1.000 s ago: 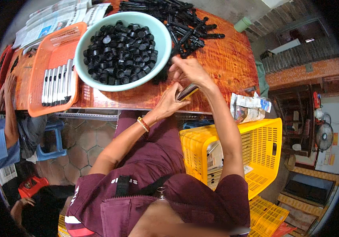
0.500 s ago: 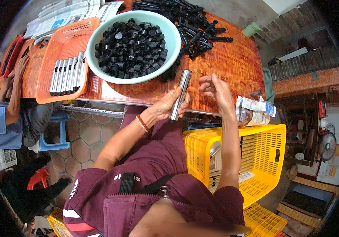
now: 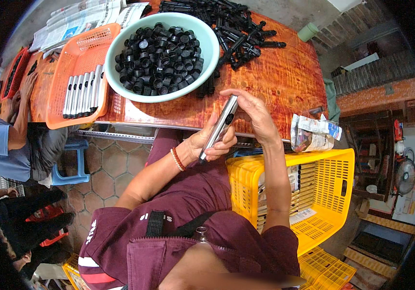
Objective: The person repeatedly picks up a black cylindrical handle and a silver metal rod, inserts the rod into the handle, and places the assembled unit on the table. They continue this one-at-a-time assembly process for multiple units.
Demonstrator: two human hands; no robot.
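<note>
My left hand (image 3: 214, 139) is closed around a slim silver metal tube (image 3: 223, 123) with a black oval on its side, held tilted above my lap at the table's front edge. At the tube's upper end is my right hand (image 3: 258, 118), its fingers stretched over that end and appearing to touch it; whether anything small is under them is hidden. Beyond my hands, a pale green basin (image 3: 211, 79) is heaped with small black caps (image 3: 161, 60). An orange basket (image 3: 58, 92) left of it holds several similar silver tubes (image 3: 82, 92) in a row.
Black rod-like parts (image 3: 239, 36) lie piled at the table's back. A crumpled printed bag (image 3: 314, 133) sits at the right front edge. Below stands a yellow crate (image 3: 335, 188) containing rows of tubes. Another person (image 3: 7, 145) sits at the left, near a blue stool (image 3: 74, 162).
My right hand has come left onto the tube's upper end from open air beside it. The tube has turned, showing its black oval, and leans further right.
</note>
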